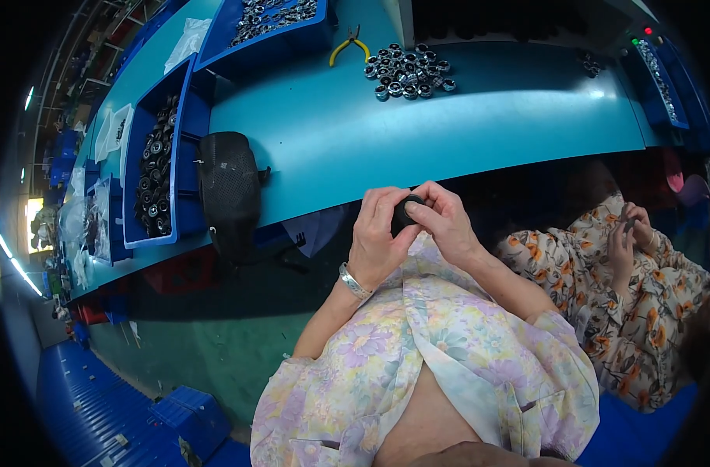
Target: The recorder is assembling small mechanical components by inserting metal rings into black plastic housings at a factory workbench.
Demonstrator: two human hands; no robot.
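Both hands meet at the table's front edge around one small round black part (405, 212). My left hand (377, 233), with a silver bracelet at its wrist, has its fingers closed round the part's left side. From the other side my right hand (448, 222) grips it, its thumb pressed on the top. The fingers cover much of the part, so its exact kind does not show. Beyond the hands, a pile of shiny chrome-and-black round parts (408, 71) lies on the blue-green table (332, 124). Yellow-handled pliers (349, 48) rest just left of that pile.
A blue bin (185, 132) of black round parts stands at the left, with a black mesh bag (230, 175) against it. Another blue bin (238, 54) of metal parts sits at the far left. To my right, a co-worker in a flowered top (604, 311) holds a dark part.
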